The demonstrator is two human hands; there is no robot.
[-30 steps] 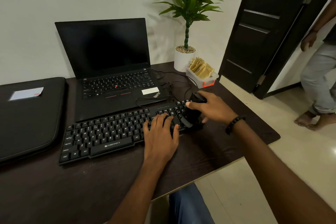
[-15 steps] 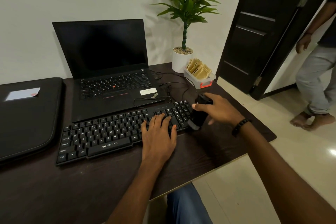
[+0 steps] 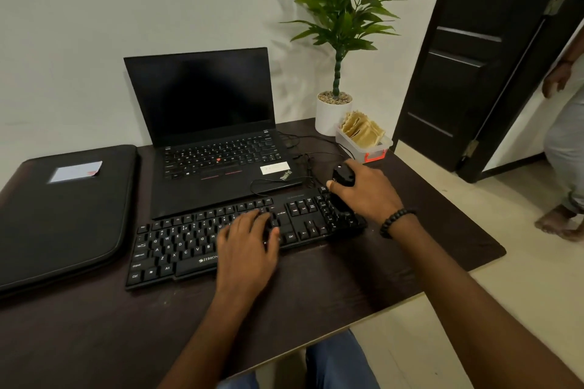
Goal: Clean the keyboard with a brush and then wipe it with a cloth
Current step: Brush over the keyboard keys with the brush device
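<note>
A black keyboard (image 3: 186,243) lies across the dark wooden table (image 3: 94,341), in front of the laptop. My left hand (image 3: 249,249) rests flat on the keyboard's middle keys, fingers spread, holding it down. My right hand (image 3: 366,191) grips a black brush (image 3: 343,175) over the keyboard's right end, above the number pad. The brush's lower part is hidden behind my hand and against the dark keys. No cloth is visible.
An open black laptop (image 3: 215,142) stands behind the keyboard with cables (image 3: 303,161) beside it. A black sleeve (image 3: 60,215) lies at left. A white potted plant (image 3: 333,114) and a clear box of brown sheets (image 3: 363,139) sit at the back right. Another person (image 3: 562,136) stands by the dark door.
My right hand with the brush has shifted back along the keyboard's right end, toward the laptop side. My left hand stays on the keys. The camera view has tilted slightly.
</note>
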